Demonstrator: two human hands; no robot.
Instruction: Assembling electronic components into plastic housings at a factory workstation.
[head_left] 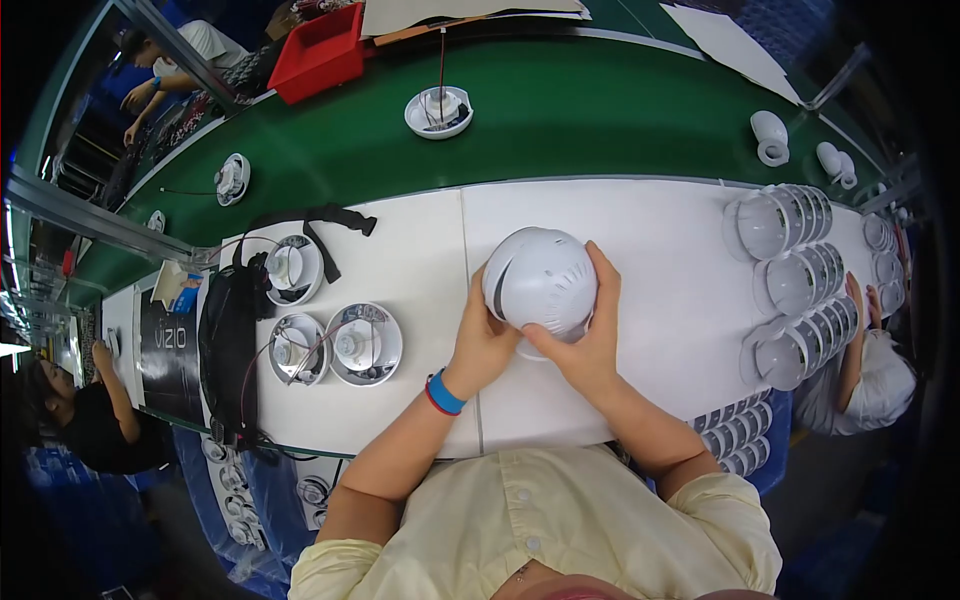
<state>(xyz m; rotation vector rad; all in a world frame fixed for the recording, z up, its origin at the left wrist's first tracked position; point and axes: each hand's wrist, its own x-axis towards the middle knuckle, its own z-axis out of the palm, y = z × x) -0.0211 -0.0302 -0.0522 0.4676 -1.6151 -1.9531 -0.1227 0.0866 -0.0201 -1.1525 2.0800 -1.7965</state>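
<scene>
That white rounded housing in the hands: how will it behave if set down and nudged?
The white housing would probably roll or rock, given its domed outline. It is likely stiff: no dent shows between left hand and right hand. The dark curved gap at its left suggests parts might shift under a push.

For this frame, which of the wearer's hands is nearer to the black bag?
Left. The left hand grips the left of the white dome, rightward of the black bag; the right hand, at the dome's right, is farther away.
</scene>
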